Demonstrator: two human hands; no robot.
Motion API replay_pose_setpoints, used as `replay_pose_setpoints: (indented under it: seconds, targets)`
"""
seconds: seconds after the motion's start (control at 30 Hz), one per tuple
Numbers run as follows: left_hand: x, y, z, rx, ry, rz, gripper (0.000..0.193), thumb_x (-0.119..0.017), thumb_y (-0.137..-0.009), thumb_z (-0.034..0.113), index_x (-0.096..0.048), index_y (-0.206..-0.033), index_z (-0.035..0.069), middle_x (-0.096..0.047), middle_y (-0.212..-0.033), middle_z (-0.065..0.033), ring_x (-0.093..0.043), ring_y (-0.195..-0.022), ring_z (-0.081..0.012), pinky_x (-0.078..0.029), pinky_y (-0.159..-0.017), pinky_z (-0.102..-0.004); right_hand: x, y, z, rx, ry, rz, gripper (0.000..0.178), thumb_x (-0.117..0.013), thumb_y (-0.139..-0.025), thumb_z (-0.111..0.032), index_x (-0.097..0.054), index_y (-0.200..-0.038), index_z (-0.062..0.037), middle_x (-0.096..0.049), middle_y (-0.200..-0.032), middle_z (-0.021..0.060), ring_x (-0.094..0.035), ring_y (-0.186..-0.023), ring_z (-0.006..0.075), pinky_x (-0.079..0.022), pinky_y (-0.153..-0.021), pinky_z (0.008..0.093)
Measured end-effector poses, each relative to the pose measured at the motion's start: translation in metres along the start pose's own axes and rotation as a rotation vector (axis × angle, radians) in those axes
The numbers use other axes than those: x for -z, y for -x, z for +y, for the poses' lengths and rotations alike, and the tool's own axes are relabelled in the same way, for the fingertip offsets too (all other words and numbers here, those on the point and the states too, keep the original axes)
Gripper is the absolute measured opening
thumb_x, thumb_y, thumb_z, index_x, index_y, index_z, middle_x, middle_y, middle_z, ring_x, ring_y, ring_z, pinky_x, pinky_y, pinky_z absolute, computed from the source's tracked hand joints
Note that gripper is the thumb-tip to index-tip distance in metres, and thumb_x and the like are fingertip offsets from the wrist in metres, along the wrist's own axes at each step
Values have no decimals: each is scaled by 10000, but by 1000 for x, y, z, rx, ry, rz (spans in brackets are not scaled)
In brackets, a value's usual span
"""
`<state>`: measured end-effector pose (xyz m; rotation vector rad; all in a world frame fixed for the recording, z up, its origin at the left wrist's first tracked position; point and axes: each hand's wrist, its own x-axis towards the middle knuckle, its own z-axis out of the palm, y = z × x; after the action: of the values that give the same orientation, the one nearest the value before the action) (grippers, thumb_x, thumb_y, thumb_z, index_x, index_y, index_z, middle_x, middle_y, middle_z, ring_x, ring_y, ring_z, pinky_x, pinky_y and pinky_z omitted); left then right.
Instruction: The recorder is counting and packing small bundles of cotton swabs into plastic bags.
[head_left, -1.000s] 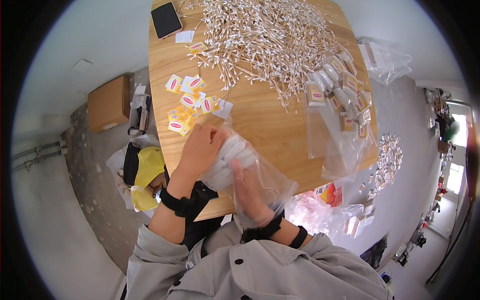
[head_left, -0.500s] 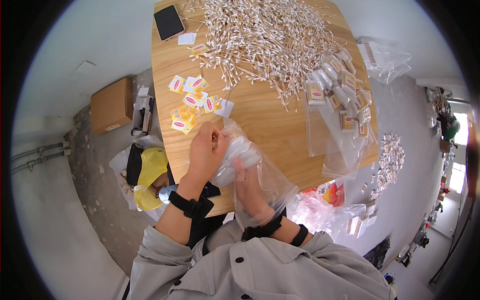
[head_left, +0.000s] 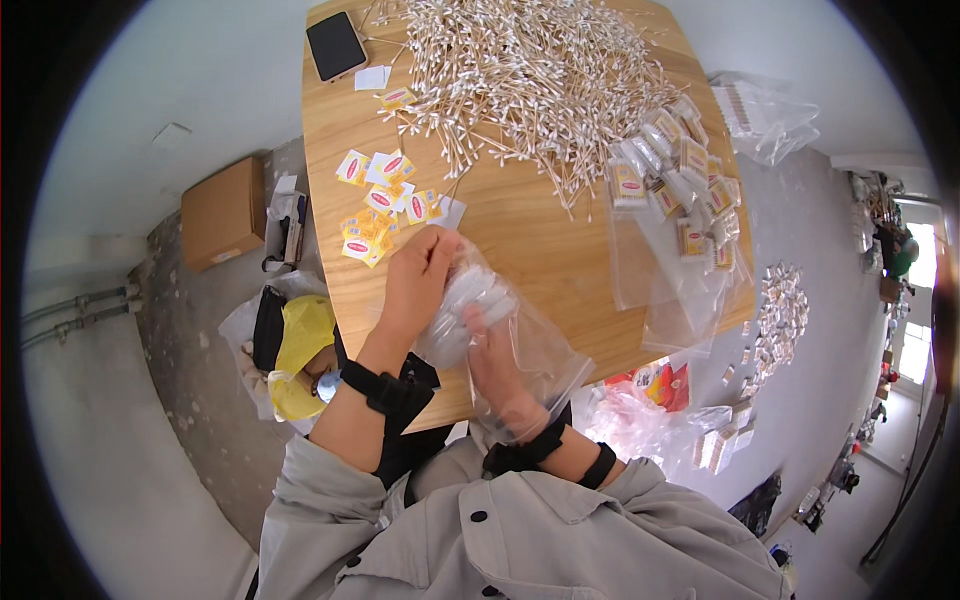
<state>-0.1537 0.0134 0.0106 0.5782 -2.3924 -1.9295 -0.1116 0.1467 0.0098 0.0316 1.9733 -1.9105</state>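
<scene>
Over the near edge of the table, a clear plastic bag [head_left: 545, 365] hangs between my hands, with several small whitish packets [head_left: 478, 300] bunched in its far end. My left hand [head_left: 415, 280] has its fingers closed on the far left corner of the bag. Inside the bag's loose, wide part, my right hand [head_left: 500, 375] grips the packets from the near right, with part of its fingers hidden behind them. Yellow-and-white printed cards [head_left: 380, 200] lie on the table just beyond my left hand.
A large heap of cotton swabs [head_left: 540, 90] covers the far part of the wooden table [head_left: 530, 230]. Filled swab packets [head_left: 690, 180] lie on clear bags at the right. A dark phone-like device [head_left: 337, 46] rests at the far left; more packets [head_left: 780, 320] are piled on the floor.
The bag and packets have shifted slightly downward and tilted. My left fingers have curled further over the bag's corner, and my right hand has moved a little under the packets.
</scene>
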Motion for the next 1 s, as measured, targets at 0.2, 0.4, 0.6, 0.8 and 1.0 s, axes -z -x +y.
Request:
replay_pose_setpoints:
  seconds: [0.2, 0.4, 0.6, 0.8, 1.0]
  targets:
    - [5, 17, 2, -184, -410, 147, 510, -642, -838, 257, -463, -1238, -2, -506, -1158, -194, -509, -1017, -296, -421, -866, -375, -5, -16, 5, 68, -100, -39, 347, -447, -967, -239, -511, -1192, 18, -550, -1190, 136, -505, -1095, 208, -412, -913, 350]
    - [-15, 68, 41, -557, -622, -107, 583, -697, -727, 214, -483, -1239, 37, -439, -1330, -141, -343, -1302, -331, -216, -1076, -521, -1, -6, 41, 69, 1, -122, 364, -460, -966, -221, -426, -1257, -5, -513, -1175, 105, -509, -1049, 173, -443, -870, 324]
    - [-24, 67, 27, -603, -730, -200, 370, -718, -680, 266, -630, -997, 97, -438, -1319, -125, -313, -1325, -312, -155, -1102, -532, 16, 9, 22, 21, -207, -103, 370, -471, -963, -207, -396, -1269, -13, -498, -1164, 95, -509, -1032, 164, -449, -858, 315]
    - [-25, 91, 60, -544, -541, -83, 621, -757, -624, 338, -551, -1140, 63, -418, -1282, -162, -391, -1171, -382, -301, -979, -497, 5, -5, 7, -35, -407, -47, 383, -483, -959, -193, -366, -1281, -21, -483, -1152, 86, -508, -1015, 154, -455, -846, 305]
    - [-27, 121, 60, -380, -636, -95, 760, -771, -583, 365, -489, -1208, 38, -446, -1148, -148, -414, -1112, -378, -355, -899, -456, -7, 8, -4, -104, -620, -26, 401, -494, -956, -179, -336, -1292, -29, -468, -1140, 76, -507, -998, 145, -461, -834, 296]
